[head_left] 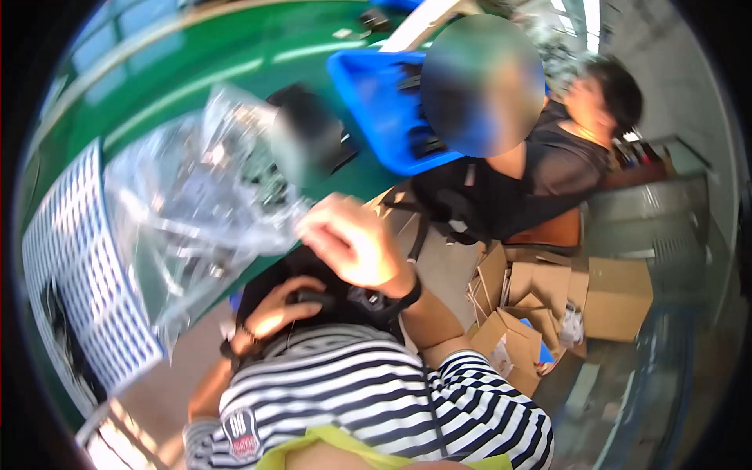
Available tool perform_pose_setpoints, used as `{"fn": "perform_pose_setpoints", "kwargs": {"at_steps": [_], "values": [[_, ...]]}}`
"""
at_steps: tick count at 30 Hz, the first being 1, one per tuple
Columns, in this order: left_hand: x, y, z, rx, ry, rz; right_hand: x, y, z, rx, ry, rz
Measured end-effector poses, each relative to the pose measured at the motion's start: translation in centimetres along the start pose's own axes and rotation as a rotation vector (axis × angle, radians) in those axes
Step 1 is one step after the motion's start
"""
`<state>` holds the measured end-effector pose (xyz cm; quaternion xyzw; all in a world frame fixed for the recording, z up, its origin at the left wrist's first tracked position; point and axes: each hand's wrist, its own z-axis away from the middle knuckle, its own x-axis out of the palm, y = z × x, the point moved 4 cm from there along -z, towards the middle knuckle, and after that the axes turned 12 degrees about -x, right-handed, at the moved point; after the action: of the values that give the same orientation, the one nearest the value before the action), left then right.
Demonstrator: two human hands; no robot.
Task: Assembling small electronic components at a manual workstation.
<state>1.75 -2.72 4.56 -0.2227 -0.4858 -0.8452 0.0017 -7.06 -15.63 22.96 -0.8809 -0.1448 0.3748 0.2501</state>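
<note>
My left hand (286,307) is low in front of my striped shirt, its fingers curled round a small dark part (311,298) whose kind I cannot make out. Higher and to the right, my right hand (348,239) is raised near the table edge, its fingers bent together and blurred by motion. Whatever it may hold is hidden. Just left of it lies a heap of clear plastic bags (207,184) with small grey and dark parts inside. Black material (266,274) spreads below my hands, over my lap.
A blue bin (384,117) with black parts stands on the green table (180,66). At the left is a blue-white slotted basket (86,266). A co-worker in black (572,149) sits at the right. Open cardboard boxes (619,298) lie on the floor beside me.
</note>
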Motion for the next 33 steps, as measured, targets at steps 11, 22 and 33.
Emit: {"fn": "perform_pose_setpoints", "kwargs": {"at_steps": [11,22,33], "values": [[-3.1,1.2,-0.4,-0.027,0.037,-0.086,1.5,4.9,-2.6,0.183,0.076,-0.095],[-1.6,0.5,-1.7,-0.133,-0.008,-0.03,5.2,8.6,-3.9,0.011,-0.226,0.308],[-0.4,2.0,-2.9,-0.051,0.008,-0.215,-21.8,-1.3,4.3,0.16,0.989,0.483]]}}
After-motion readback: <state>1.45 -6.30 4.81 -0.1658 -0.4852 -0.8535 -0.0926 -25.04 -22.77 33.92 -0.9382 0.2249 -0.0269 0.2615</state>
